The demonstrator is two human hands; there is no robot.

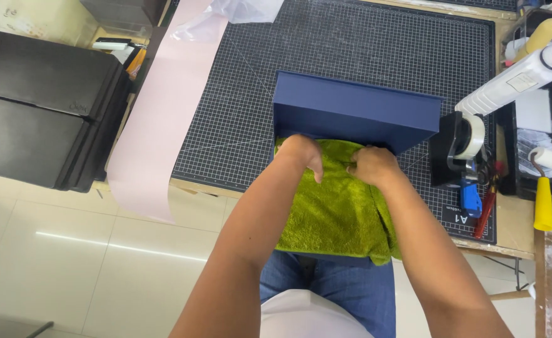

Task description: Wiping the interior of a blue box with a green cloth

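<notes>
The counter (513, 235) ran across the upper half of the frame, most of it under a dark gridded mat (351, 50). At upper left a black case (38, 112) sat beside the counter, and a long pink sheet (157, 119) drooped off the mat's left edge toward the floor (loose, so it hung by its own weight).

At centre stood a blue box (351, 112), its open side toward the person and its near part hanging over the counter's edge above the lap, probably so both arms could reach in. A green towel (338, 213) lay in and over that opening, spilling down to the lower centre.

Both hands pressed on the towel's far end at the box wall: the left hand (301, 156) curled with fingers tucked down into the cloth, the right hand (371, 166) bunched, pinching a fold.

To the right stood a tape dispenser (466, 147), a white tube (513, 78) and a small yellow-handled roller (545, 188), parked within reach.
</notes>
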